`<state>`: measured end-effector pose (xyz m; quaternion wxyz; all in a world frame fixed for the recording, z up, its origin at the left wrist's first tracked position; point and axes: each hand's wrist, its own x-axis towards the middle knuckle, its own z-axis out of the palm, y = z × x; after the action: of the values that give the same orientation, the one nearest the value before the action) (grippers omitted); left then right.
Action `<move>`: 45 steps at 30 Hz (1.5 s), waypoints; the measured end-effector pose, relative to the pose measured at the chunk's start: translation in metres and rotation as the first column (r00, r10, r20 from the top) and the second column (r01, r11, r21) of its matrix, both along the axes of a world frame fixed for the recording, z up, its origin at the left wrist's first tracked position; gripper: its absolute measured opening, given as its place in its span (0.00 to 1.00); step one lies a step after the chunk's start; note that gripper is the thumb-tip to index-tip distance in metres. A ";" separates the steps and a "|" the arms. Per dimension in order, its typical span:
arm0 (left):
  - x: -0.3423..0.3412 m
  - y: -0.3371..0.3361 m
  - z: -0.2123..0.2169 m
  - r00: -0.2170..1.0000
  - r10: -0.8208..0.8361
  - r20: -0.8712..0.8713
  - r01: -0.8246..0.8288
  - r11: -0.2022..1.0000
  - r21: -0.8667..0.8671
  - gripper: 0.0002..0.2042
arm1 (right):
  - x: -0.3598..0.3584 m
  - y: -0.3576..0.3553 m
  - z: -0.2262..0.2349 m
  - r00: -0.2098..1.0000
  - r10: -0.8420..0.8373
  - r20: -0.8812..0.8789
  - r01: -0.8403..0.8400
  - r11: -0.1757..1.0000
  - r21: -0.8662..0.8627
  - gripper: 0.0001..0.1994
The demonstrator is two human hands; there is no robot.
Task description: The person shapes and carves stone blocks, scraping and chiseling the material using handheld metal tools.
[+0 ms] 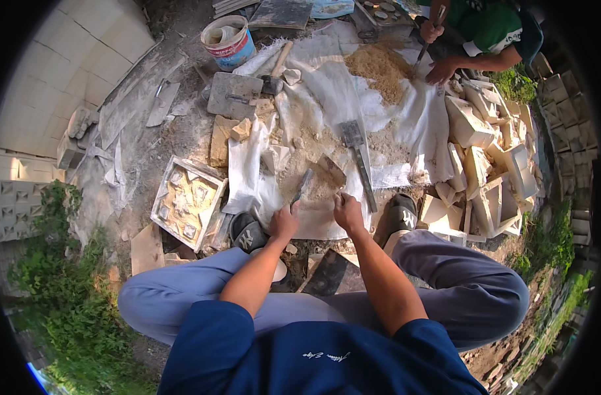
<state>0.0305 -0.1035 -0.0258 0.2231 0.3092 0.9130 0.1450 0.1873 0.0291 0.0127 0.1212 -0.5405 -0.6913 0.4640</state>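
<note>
My left hand [285, 221] is closed round the lower end of a narrow tool with a flat grey blade [303, 184], which points up and slightly right. My right hand [348, 212] grips a flat, brownish rectangular scraper-like tool [331, 171]; its handle is mostly hidden by my fingers. Both tools are over a spread white woven sack [313, 229] strewn with pale powder and crumbs. Just right of my right hand lies a long dark metal bar [363, 168] with a flat rectangular head. A dark flat slab [328, 273] sits between my legs.
Left stands a square mould-like tray [188, 204] with pale patterned filling. Beyond are a float-like plate [234, 95], a hammer [272, 84] and a bucket [228, 44]. Broken hollow blocks [488, 164] pile up right. A co-worker's hand [440, 70] is beside a sandy heap [381, 71].
</note>
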 end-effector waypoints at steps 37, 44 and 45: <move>0.016 0.016 0.040 0.966 -0.152 0.209 0.123 0.982 0.146 0.28 | 0.008 0.003 -0.001 1.000 0.006 0.017 -0.005 1.000 -0.027 0.17; 0.021 0.009 0.030 0.997 -0.065 0.052 0.067 0.997 -0.041 0.27 | 0.014 0.003 -0.013 0.999 -0.039 -0.020 0.040 0.998 0.056 0.16; 0.016 0.012 0.034 0.997 -0.068 0.023 0.068 0.998 -0.013 0.26 | 0.012 0.005 -0.006 0.999 -0.027 -0.018 0.026 1.000 -0.007 0.20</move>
<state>0.0467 -0.0911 0.0081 0.2404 0.3366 0.9004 0.1344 0.1997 0.0342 0.0062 0.1320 -0.5457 -0.6814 0.4697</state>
